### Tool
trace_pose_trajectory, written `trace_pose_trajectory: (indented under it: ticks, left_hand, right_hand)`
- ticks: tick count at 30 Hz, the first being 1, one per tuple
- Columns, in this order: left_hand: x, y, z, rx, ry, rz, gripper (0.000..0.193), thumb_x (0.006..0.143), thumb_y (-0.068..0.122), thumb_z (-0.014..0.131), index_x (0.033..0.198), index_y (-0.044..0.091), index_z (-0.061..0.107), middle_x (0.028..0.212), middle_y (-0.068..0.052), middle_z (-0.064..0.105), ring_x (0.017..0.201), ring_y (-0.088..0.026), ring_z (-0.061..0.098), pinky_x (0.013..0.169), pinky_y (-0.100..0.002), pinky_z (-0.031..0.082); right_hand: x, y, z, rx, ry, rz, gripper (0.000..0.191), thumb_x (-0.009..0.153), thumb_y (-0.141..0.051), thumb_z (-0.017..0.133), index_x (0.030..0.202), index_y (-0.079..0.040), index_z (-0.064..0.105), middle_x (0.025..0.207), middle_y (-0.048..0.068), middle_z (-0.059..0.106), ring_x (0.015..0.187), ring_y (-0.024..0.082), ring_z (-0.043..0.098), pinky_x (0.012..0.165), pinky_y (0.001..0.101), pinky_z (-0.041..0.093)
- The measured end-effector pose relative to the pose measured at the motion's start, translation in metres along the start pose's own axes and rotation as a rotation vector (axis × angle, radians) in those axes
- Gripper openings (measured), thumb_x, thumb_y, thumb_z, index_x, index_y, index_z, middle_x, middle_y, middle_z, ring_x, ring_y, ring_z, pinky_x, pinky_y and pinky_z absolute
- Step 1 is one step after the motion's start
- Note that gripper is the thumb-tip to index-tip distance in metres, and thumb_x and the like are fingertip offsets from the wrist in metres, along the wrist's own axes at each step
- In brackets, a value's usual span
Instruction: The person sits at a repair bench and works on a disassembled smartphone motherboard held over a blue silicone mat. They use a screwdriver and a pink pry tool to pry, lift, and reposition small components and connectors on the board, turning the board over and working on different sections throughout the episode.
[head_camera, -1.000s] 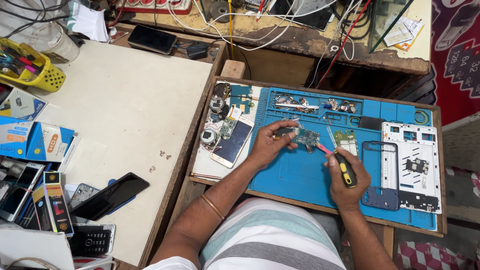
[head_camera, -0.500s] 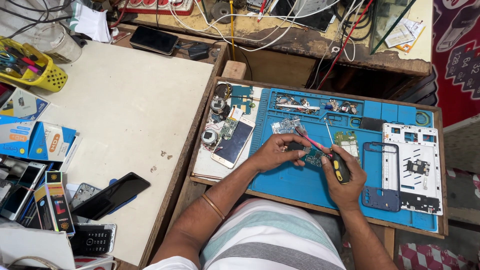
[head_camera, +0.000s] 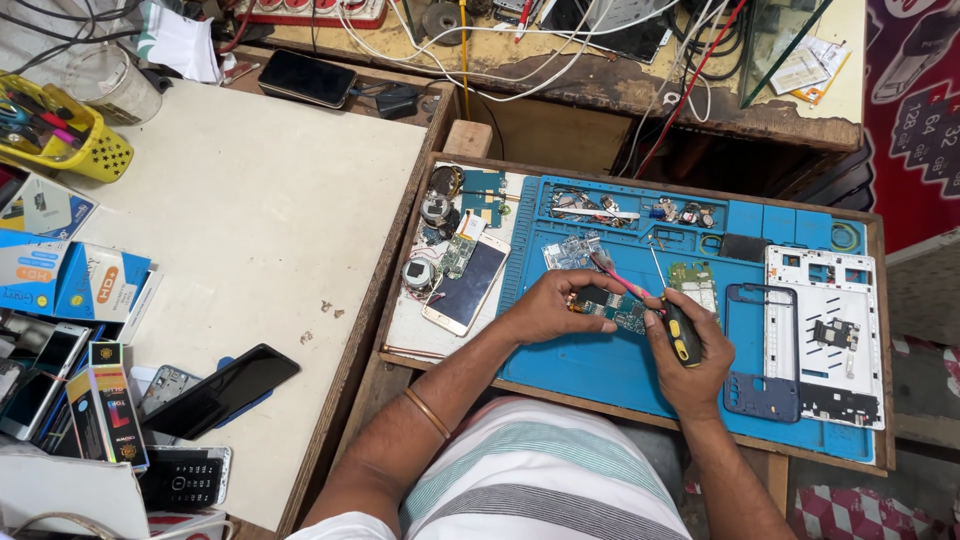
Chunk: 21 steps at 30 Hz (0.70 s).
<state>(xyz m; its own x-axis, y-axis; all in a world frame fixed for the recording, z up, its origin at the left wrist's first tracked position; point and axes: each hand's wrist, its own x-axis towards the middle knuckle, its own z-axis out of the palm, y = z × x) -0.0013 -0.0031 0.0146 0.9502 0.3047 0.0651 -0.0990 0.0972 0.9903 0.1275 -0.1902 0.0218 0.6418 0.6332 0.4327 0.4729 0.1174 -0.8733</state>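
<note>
Circuit board (head_camera: 612, 308), small and green with dark chips and a patch of gold at its near-left end, is held flat over the blue work mat (head_camera: 600, 370) by the left hand (head_camera: 548, 308), whose fingers are curled closed around the board's left edge. One such board is in the grip; a second green board (head_camera: 694, 283) lies on the mat just beyond the right hand, and a third (head_camera: 459, 256) rests to the left of the left hand, touching the top of a white phone (head_camera: 467, 287) laid face up. The right hand (head_camera: 690, 350) is closed around one screwdriver (head_camera: 680, 330) with a black and yellow handle, its thin shaft angled up and away from the board; whether the tip touches anything cannot be told. One pink-handled brush (head_camera: 615, 275) lies just beyond the board, between the two hands. To the right of the right hand one blue phone frame (head_camera: 762, 350) is seen, and beside it one white back cover (head_camera: 826, 335) with loose black parts on it. Well to the left of the left hand, on the pale table (head_camera: 250, 220), one black phone (head_camera: 222, 390) lies face up, one dark phone (head_camera: 308, 78) sits at the far edge, and one yellow basket (head_camera: 70, 140) holds pens. One thin bangle (head_camera: 428, 412) is worn on the left forearm.
</note>
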Motion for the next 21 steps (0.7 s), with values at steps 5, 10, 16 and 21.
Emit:
trace_pose_trajectory:
  ticks: [5, 10, 16, 21]
  left_hand:
    - [-0.0004, 0.0021, 0.0006, 0.046, 0.001, 0.013, 0.050, 0.078, 0.008, 0.088, 0.125, 0.009, 0.071, 0.117, -0.005, 0.074, 0.108, -0.014, 0.071, 0.099, -0.028, 0.060]
    - [0.0000, 0.0014, 0.0008, 0.055, 0.005, -0.004, 0.048, 0.078, 0.009, 0.089, 0.123, 0.008, 0.072, 0.114, -0.006, 0.075, 0.106, -0.015, 0.072, 0.097, -0.028, 0.061]
    - [0.0001, 0.0011, 0.0004, 0.070, 0.006, 0.007, 0.048, 0.078, 0.009, 0.088, 0.123, 0.008, 0.072, 0.115, -0.006, 0.075, 0.107, -0.015, 0.072, 0.097, -0.028, 0.060]
    - [-0.0002, 0.0007, 0.0003, 0.055, 0.005, 0.006, 0.047, 0.079, 0.008, 0.088, 0.123, 0.008, 0.072, 0.115, -0.006, 0.075, 0.106, -0.015, 0.072, 0.096, -0.028, 0.060]
  right_hand:
    - [-0.0002, 0.0009, -0.0005, -0.008, -0.006, -0.009, 0.036, 0.097, -0.004, 0.074, 0.132, -0.001, 0.064, 0.112, 0.012, 0.076, 0.102, 0.010, 0.067, 0.089, 0.0227, 0.054]
    - [-0.0008, 0.0025, -0.0002, 0.022, -0.005, 0.012, 0.036, 0.097, -0.004, 0.074, 0.132, -0.002, 0.064, 0.112, 0.011, 0.076, 0.102, 0.010, 0.069, 0.088, 0.0226, 0.056]
    - [-0.0011, 0.0037, -0.0006, 0.014, -0.008, 0.002, 0.036, 0.097, -0.004, 0.074, 0.132, -0.001, 0.064, 0.112, 0.012, 0.076, 0.102, 0.010, 0.069, 0.088, 0.0227, 0.056]
    - [-0.0011, 0.0033, -0.0007, 0.007, -0.009, 0.008, 0.036, 0.097, -0.004, 0.074, 0.131, -0.001, 0.064, 0.112, 0.012, 0.076, 0.102, 0.010, 0.069, 0.087, 0.0228, 0.056]
